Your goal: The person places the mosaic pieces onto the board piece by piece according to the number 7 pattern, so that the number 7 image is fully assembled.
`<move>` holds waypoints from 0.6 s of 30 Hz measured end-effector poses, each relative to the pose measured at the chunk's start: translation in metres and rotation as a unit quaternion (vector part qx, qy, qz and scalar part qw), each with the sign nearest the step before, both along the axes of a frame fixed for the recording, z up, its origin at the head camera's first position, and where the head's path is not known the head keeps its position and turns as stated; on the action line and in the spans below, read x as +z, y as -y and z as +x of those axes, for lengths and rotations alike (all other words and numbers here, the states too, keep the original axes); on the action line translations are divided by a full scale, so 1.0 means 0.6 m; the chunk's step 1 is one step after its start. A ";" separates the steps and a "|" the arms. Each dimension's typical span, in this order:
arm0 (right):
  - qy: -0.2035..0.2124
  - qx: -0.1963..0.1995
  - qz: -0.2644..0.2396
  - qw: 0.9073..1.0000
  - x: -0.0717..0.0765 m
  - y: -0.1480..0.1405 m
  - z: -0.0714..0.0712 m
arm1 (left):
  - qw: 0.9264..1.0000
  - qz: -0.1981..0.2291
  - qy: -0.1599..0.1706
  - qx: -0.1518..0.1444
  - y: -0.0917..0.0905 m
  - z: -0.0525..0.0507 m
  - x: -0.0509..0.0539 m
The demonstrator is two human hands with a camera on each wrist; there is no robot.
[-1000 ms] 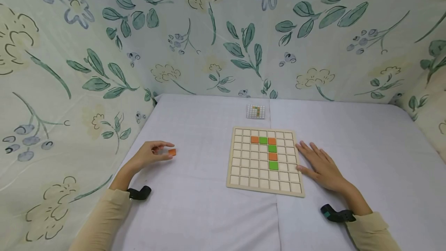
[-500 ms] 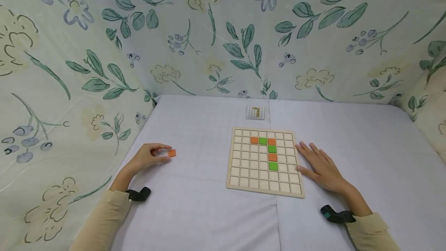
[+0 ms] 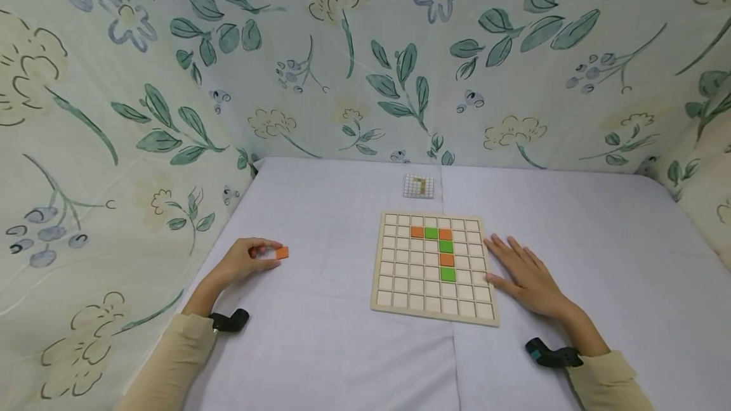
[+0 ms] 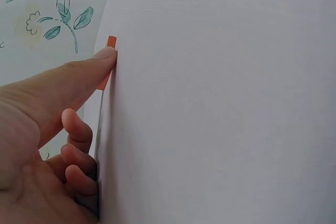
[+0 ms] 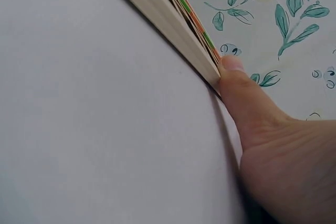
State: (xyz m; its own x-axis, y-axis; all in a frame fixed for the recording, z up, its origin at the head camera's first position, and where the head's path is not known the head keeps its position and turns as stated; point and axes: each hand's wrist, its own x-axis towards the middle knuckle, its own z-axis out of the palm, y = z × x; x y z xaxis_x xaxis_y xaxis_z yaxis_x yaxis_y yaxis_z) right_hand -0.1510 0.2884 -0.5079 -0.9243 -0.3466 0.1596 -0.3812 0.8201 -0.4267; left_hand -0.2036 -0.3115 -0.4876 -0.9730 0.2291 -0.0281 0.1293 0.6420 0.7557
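At the left of the head view my left hand [image 3: 241, 262] pinches a small orange square tile [image 3: 282, 252] between thumb and fingertips, at the cloth. The left wrist view shows the thumb against this orange tile [image 4: 112, 41], the other fingers curled below. A wooden grid board [image 3: 417, 287] lies right of centre. Orange tiles [image 3: 447, 260] and green tiles [image 3: 448, 274] alternate on it, in a short row that turns down into a column. My right hand [image 3: 528, 281] rests on the cloth with fingers extended, its thumb touching the board's right edge, as the right wrist view confirms.
A small card with a grid pattern [image 3: 419, 186] lies behind the board. White cloth [image 3: 331, 347] covers the table, with a crease running in front of the board. Floral fabric [image 3: 342, 81] hangs at the back and sides.
My left fingers have closed a little around the orange tile, which has barely moved. The right hand and the board keep their places; the view has tilted slightly.
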 end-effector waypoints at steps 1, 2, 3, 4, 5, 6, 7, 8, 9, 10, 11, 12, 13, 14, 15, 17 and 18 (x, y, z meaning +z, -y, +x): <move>0.000 0.000 0.000 1.000 0.000 0.000 0.000 | 1.000 -0.001 -0.001 0.000 0.000 0.000 -0.001; -0.001 0.001 -0.001 1.000 -0.001 -0.001 0.000 | 1.000 -0.002 -0.002 0.001 0.000 0.000 -0.002; -0.001 0.001 -0.001 1.000 -0.001 -0.001 0.000 | 1.000 -0.004 -0.003 0.000 0.000 0.000 -0.003; -0.001 0.002 -0.002 1.000 -0.001 -0.001 0.000 | 1.000 -0.005 -0.003 0.000 0.000 -0.001 -0.004; 0.000 0.002 -0.002 1.000 -0.002 -0.002 0.000 | 1.000 -0.005 -0.003 -0.002 0.000 -0.001 -0.004; -0.001 0.002 -0.002 1.000 -0.002 -0.002 0.000 | 1.000 -0.005 -0.003 -0.002 0.000 -0.001 -0.005; -0.001 0.002 -0.003 1.000 -0.002 -0.002 0.000 | 1.000 -0.006 -0.004 -0.002 0.000 -0.001 -0.005; -0.001 0.002 -0.002 1.000 -0.002 -0.002 0.000 | 1.000 -0.005 -0.004 -0.002 -0.001 -0.001 -0.005; -0.002 0.001 -0.002 1.000 -0.002 -0.002 0.000 | 1.000 -0.005 -0.005 -0.004 -0.001 -0.001 -0.004; -0.002 0.001 -0.001 1.000 -0.003 -0.002 0.000 | 1.000 -0.004 -0.005 -0.005 -0.002 -0.001 -0.002; -0.003 0.001 0.000 1.000 -0.003 -0.002 0.000 | 1.000 -0.003 -0.004 -0.005 -0.003 0.000 -0.001; -0.003 0.000 0.000 1.000 -0.003 -0.002 -0.001 | 1.000 -0.002 -0.004 -0.004 -0.004 0.001 0.001; -0.004 0.000 0.000 1.000 -0.003 -0.002 -0.001 | 1.000 0.001 -0.002 -0.005 -0.005 0.001 0.004; -0.003 0.000 0.000 1.000 -0.003 -0.002 -0.001 | 1.000 0.003 0.001 -0.005 -0.006 0.002 0.006; -0.003 0.000 0.000 1.000 -0.003 -0.002 -0.001 | 1.000 0.005 0.004 -0.006 -0.007 0.003 0.008; -0.003 0.001 -0.001 1.000 -0.003 -0.003 -0.001 | 1.000 0.011 0.011 -0.004 -0.008 0.004 0.012; -0.002 0.002 -0.002 1.000 -0.003 -0.003 -0.001 | 1.000 0.014 0.013 -0.005 -0.008 0.004 0.014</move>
State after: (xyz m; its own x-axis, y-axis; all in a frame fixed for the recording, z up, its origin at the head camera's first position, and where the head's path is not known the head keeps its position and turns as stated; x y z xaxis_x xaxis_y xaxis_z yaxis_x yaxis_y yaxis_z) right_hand -0.1516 0.2901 -0.5099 -0.9226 -0.3489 0.1646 -0.3854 0.8171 -0.4287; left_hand -0.2011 -0.3067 -0.4793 -0.9699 0.2389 -0.0476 0.1143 0.6190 0.7770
